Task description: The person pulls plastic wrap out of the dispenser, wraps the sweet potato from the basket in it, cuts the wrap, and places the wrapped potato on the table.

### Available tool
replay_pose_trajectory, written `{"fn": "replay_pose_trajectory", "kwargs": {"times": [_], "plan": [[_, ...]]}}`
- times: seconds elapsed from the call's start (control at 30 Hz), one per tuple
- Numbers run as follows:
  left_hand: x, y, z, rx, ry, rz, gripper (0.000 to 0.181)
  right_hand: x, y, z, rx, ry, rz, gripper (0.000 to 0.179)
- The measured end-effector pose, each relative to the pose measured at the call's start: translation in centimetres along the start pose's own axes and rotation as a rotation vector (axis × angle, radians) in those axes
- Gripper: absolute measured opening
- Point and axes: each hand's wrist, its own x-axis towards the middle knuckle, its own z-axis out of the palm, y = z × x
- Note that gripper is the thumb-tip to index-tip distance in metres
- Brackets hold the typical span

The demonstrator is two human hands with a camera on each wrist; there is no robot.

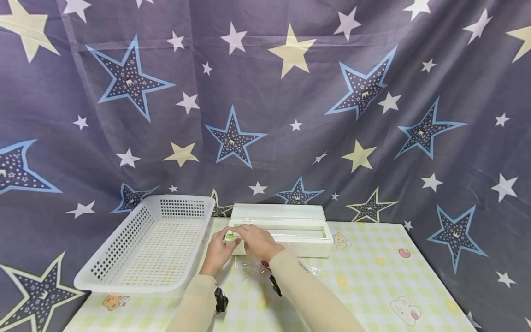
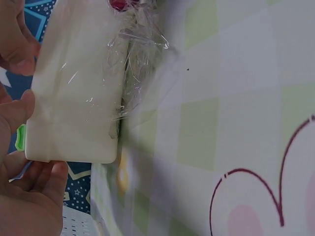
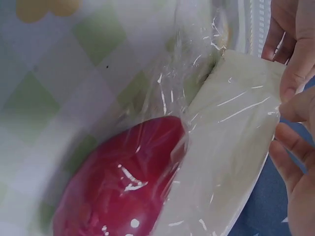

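A long white cling film box (image 1: 286,249) stands at the back of the table, its lid (image 1: 278,212) raised. My left hand (image 1: 219,251) grips the box's left end, thumb at the upper edge and fingers around the end. Beside it sits a small green piece (image 2: 20,137). My right hand (image 1: 257,242) reaches across to that same end, fingertips at the upper edge; whether they pinch anything is unclear. Clear cling film (image 3: 226,113) hangs down the front onto the table. Under it lies a glossy red rounded thing (image 3: 128,182), its kind unclear, mostly hidden in the head view.
A white perforated plastic basket (image 1: 191,276) stands left of the box. The table has a green checked cloth (image 1: 373,276) with cartoon prints. A dark star-patterned curtain (image 1: 265,92) hangs right behind.
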Motion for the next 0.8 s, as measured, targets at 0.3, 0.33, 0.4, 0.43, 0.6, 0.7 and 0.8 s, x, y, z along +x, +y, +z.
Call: {"fn": "replay_pose_trajectory", "kwargs": {"times": [0.3,0.33,0.4,0.43,0.6,0.7,0.8], "plan": [[0.1,0.0,0.1,-0.01,-0.01,-0.015,0.071,-1.2,0.8,-0.3,0.108,0.058,0.005,0.049],[0.1,0.0,0.1,-0.01,-0.009,-0.013,0.071,-1.4,0.8,-0.5,0.111,0.061,0.005,0.048],[0.1,-0.1,0.0,-0.012,-0.006,-0.009,0.07,-1.9,1.0,-1.0,0.115,0.07,0.004,0.047],[0.1,-0.1,0.0,-0.011,-0.004,-0.007,0.069,-2.2,1.1,-1.2,0.118,0.081,0.001,0.047],[0.1,-0.1,0.1,-0.018,-0.01,-0.024,0.07,-3.7,1.8,-1.7,0.136,0.123,0.011,0.042],[0.1,-0.1,0.1,-0.025,-0.015,-0.022,0.071,-4.7,2.3,-1.9,0.157,0.139,0.015,0.041],[0.0,-0.2,0.1,-0.022,-0.017,-0.008,0.072,-5.6,2.7,-2.0,0.161,0.156,0.014,0.04]]}}
